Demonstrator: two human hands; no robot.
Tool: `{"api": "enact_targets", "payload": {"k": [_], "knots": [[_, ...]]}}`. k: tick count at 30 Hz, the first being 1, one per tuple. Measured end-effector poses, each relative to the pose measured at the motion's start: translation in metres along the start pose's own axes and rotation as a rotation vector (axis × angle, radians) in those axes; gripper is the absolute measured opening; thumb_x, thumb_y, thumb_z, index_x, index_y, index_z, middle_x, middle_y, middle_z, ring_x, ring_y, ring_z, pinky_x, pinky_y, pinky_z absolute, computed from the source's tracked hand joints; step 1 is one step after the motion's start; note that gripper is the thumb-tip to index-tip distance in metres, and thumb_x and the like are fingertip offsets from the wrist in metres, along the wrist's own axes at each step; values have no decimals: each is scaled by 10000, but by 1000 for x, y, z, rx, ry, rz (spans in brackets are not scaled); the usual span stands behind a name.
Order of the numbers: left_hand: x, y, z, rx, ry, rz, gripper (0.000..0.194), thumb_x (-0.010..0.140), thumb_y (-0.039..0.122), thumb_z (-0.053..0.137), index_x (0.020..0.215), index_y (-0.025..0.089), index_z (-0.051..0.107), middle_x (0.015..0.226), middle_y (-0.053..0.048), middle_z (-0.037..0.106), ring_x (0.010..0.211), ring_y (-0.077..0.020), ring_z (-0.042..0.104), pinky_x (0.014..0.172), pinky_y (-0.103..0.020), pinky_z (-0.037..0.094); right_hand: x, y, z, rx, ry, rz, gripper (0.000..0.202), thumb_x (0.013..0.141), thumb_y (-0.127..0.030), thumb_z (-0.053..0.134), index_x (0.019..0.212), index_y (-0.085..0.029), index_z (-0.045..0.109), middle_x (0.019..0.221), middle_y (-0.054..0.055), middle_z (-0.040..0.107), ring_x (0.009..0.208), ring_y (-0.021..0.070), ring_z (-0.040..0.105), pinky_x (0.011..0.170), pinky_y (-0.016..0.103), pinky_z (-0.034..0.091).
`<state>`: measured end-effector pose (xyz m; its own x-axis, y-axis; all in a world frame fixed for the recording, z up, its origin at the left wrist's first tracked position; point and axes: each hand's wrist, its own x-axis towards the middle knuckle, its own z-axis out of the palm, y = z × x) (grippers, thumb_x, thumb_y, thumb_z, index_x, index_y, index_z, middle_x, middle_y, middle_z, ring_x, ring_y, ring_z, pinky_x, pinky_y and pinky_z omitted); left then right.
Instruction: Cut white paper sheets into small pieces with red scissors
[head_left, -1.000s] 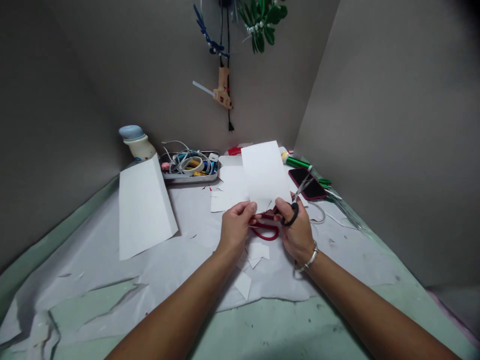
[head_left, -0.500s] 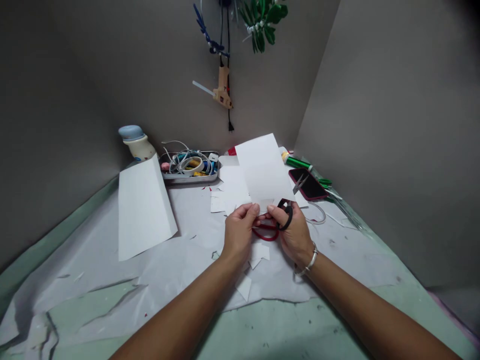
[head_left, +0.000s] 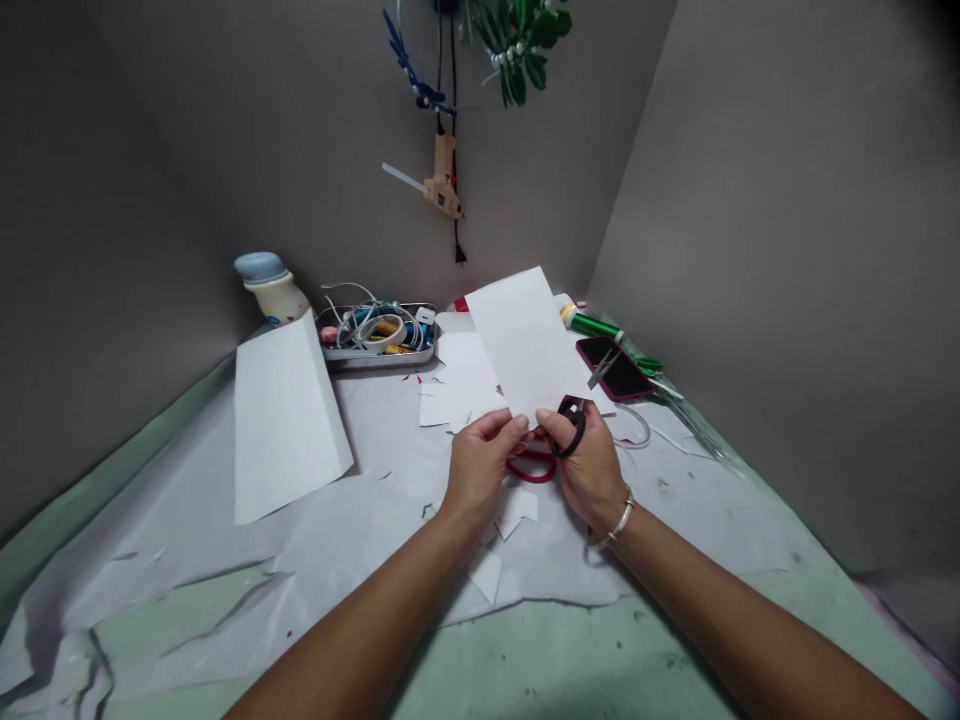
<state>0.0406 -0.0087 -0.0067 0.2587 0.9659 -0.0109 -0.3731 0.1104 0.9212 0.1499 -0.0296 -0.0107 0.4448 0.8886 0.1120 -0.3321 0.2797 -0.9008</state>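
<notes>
Both hands pinch the near edge of a white sheet of paper [head_left: 525, 335], which tilts up and away from me over the table. My left hand [head_left: 484, 455] is closed on its lower left part, thumb on top. With thumb and fingertips my right hand [head_left: 589, 455] grips the same edge a little further right. Hooked on the right hand is a pair of scissors [head_left: 577, 435], one handle black, the blades slightly apart and pointing up to the right. A red handle loop [head_left: 532, 467] hangs below the fingers. White paper scraps [head_left: 517, 510] lie beneath the hands.
A folded white sheet [head_left: 289, 425] stands at left, before a blue-lidded bottle [head_left: 274, 290]. Behind are a metal tray [head_left: 382, 358] of craft supplies and a hanging glue gun [head_left: 444, 180]. A phone [head_left: 615, 368] and green wire spool [head_left: 592, 325] lie right.
The sheet's near edge, which showed a small folded or shaded strip by the fingertips, now looks flat. My left thumb has shifted slightly right; the scissors stay in the right hand.
</notes>
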Motion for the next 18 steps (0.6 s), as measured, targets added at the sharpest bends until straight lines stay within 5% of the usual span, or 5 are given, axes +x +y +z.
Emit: {"api": "enact_targets", "payload": {"k": [18], "knots": [[0, 6, -1, -28, 56, -28, 203, 680, 322, 730, 755, 145, 666, 670, -27, 648, 644, -127, 600, 670, -252, 446, -1, -2, -2, 89, -57, 83, 175, 713, -189, 662, 838, -189, 539, 664, -39, 631, 548, 95, 583, 510, 203, 468]]}}
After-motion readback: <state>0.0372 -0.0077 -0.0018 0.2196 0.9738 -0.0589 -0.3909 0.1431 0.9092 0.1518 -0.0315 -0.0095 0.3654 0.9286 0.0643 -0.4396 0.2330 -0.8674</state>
